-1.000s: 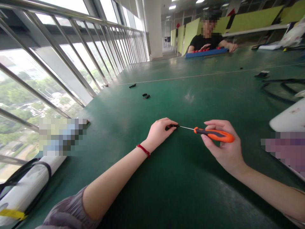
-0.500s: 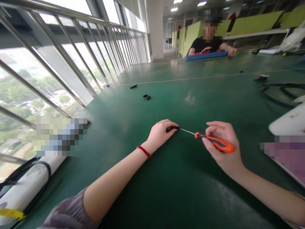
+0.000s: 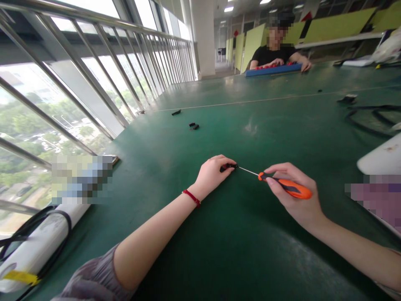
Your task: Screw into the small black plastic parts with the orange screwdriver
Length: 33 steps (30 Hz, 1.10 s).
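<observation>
Between the thumb and fingers of my left hand (image 3: 212, 173) is a small black part (image 3: 231, 166), partly hidden by the fingers; I cannot tell its exact kind. My right hand (image 3: 297, 198) grips an orange and dark grey screwdriver (image 3: 291, 187) by its handle. Its thin metal shaft points left, and the tip meets the right end of the black part. Thumb and index finger pinch the handle near its collar. Both hands are low over the green table (image 3: 219, 242). A red bracelet (image 3: 191, 197) circles my left wrist.
Small black pieces (image 3: 194, 126) and another black piece (image 3: 176, 112) lie farther back. A white bar with black cable (image 3: 40, 238) lies left beside the metal railing (image 3: 103, 83). At right are a white object (image 3: 380, 156) and black cable (image 3: 369, 127). A person (image 3: 275, 54) sits opposite behind a blue tray (image 3: 272, 72).
My right hand's fingers have closed more around the screwdriver handle; its index finger now rests nearer the collar. The tip stays at the black part. The view has shifted slightly.
</observation>
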### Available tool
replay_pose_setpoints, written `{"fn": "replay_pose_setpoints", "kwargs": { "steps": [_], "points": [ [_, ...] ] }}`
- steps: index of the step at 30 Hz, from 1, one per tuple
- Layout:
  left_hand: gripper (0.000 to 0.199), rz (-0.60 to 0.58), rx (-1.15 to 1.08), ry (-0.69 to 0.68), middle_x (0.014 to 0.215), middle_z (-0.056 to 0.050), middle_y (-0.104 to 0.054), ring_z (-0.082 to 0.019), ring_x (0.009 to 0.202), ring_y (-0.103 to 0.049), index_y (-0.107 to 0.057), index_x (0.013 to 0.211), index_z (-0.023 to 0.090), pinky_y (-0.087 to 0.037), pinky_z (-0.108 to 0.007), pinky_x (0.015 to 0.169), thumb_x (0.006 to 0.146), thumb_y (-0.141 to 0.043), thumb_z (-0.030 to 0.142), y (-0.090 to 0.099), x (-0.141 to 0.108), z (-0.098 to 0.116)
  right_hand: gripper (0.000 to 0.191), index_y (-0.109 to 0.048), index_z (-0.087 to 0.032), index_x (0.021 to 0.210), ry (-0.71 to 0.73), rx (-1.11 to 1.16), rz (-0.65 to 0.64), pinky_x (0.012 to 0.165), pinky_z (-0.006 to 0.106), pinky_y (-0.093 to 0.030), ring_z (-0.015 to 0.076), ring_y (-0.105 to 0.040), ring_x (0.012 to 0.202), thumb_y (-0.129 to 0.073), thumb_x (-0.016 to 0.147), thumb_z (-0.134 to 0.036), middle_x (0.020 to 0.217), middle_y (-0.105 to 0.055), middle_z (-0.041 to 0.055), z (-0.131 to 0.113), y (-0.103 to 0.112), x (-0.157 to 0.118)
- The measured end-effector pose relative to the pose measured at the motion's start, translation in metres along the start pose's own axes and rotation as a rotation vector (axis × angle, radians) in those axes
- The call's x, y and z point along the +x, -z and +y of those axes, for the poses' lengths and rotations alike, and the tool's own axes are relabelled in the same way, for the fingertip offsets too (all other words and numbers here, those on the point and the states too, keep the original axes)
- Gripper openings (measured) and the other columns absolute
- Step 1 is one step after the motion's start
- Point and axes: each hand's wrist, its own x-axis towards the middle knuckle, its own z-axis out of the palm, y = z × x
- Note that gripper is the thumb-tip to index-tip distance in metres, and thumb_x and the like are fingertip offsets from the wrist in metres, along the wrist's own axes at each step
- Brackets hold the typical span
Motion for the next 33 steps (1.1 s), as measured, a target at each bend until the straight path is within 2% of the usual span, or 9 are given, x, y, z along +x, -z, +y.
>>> {"fn": "replay_pose_setpoints", "kwargs": {
  "steps": [2, 5, 8, 12, 18, 24, 29, 31, 33],
  "points": [
    [0.021, -0.001, 0.000, 0.003, 0.098, -0.002, -0.066, -0.014, 0.086, -0.061, -0.068, 0.101, 0.022, -0.051, -0.026, 0.077, 0.086, -0.054, 0.024, -0.0002, 0.0002, -0.0001, 0.005, -0.057, -0.023, 0.083, -0.001, -0.027, 0.019, 0.048, 0.024, -0.047, 0.0127, -0.059, 0.056, -0.060, 0.079, -0.022, 0.068, -0.061, -0.0008, -0.0009, -0.0002, -0.0004],
    [0.020, 0.000, 0.006, 0.010, 0.098, -0.002, -0.066, -0.014, 0.086, -0.061, -0.068, 0.100, 0.022, -0.051, -0.026, 0.078, 0.086, -0.054, 0.024, -0.0008, 0.0004, -0.0006, 0.018, -0.057, -0.024, 0.092, 0.026, -0.001, 0.092, 0.057, 0.026, -0.051, 0.0144, -0.061, 0.066, -0.063, 0.076, -0.020, 0.078, -0.060, 0.0007, 0.0007, -0.0009, -0.0007],
    [0.020, 0.002, 0.012, 0.015, 0.098, -0.002, -0.066, -0.014, 0.085, -0.061, -0.068, 0.100, 0.022, -0.051, -0.026, 0.078, 0.086, -0.055, 0.025, -0.0009, 0.0005, -0.0003, 0.025, -0.054, -0.024, 0.099, 0.031, 0.041, 0.072, 0.057, 0.027, -0.051, 0.0137, -0.058, 0.061, -0.062, 0.076, -0.019, 0.070, -0.056, -0.0018, 0.0026, -0.0002, -0.0002],
    [0.020, 0.010, 0.007, 0.004, 0.098, -0.001, -0.065, -0.014, 0.085, -0.060, -0.068, 0.100, 0.022, -0.050, -0.025, 0.077, 0.085, -0.055, 0.024, -0.0003, 0.0001, 0.0008, 0.007, -0.057, -0.023, 0.085, 0.009, -0.013, -0.003, 0.047, 0.024, -0.046, 0.0129, -0.059, 0.054, -0.060, 0.079, -0.023, 0.063, -0.059, -0.0020, 0.0004, 0.0013, -0.0001],
    [0.019, 0.032, 0.023, -0.001, 0.100, -0.001, -0.064, -0.013, 0.084, -0.060, -0.068, 0.099, 0.022, -0.050, -0.025, 0.075, 0.085, -0.055, 0.024, -0.0017, -0.0004, 0.0003, 0.022, -0.056, -0.024, 0.094, 0.040, 0.010, 0.111, 0.054, 0.026, -0.050, 0.0136, -0.059, 0.061, -0.064, 0.074, -0.019, 0.073, -0.059, -0.0010, -0.0008, -0.0013, -0.0008],
    [0.019, 0.020, 0.064, -0.014, 0.101, -0.001, -0.065, -0.015, 0.090, -0.061, -0.068, 0.100, 0.022, -0.050, -0.026, 0.078, 0.086, -0.054, 0.023, 0.0002, -0.0002, 0.0026, 0.005, -0.057, -0.024, 0.084, -0.044, 0.022, 0.012, 0.049, 0.025, -0.048, 0.0132, -0.059, 0.055, -0.060, 0.080, -0.026, 0.067, -0.062, -0.0013, 0.0004, 0.0007, -0.0009],
    [0.020, 0.020, 0.091, -0.013, 0.100, -0.001, -0.067, -0.016, 0.092, -0.060, -0.067, 0.100, 0.022, -0.049, -0.028, 0.080, 0.087, -0.052, 0.022, 0.0007, 0.0004, 0.0031, 0.025, -0.054, -0.024, 0.097, 0.058, -0.001, 0.104, 0.061, 0.028, -0.052, 0.0143, -0.060, 0.061, -0.063, 0.074, -0.018, 0.070, -0.058, -0.0018, -0.0001, 0.0000, -0.0010],
    [0.020, 0.022, 0.095, -0.020, 0.101, -0.001, -0.067, -0.016, 0.093, -0.060, -0.067, 0.100, 0.022, -0.049, -0.029, 0.081, 0.087, -0.052, 0.022, 0.0004, 0.0004, 0.0026, 0.027, -0.053, -0.024, 0.099, 0.060, 0.023, 0.065, 0.060, 0.028, -0.052, 0.0143, -0.060, 0.061, -0.063, 0.075, -0.018, 0.069, -0.057, -0.0021, -0.0005, 0.0001, -0.0007],
    [0.019, 0.020, 0.097, -0.025, 0.101, -0.001, -0.067, -0.016, 0.094, -0.060, -0.067, 0.100, 0.022, -0.049, -0.029, 0.081, 0.087, -0.052, 0.022, 0.0000, 0.0005, 0.0023, 0.021, -0.054, -0.023, 0.095, 0.033, 0.022, 0.003, 0.052, 0.026, -0.049, 0.0134, -0.058, 0.054, -0.062, 0.076, -0.020, 0.063, -0.057, -0.0029, -0.0013, 0.0008, -0.0005]
  ]
}}
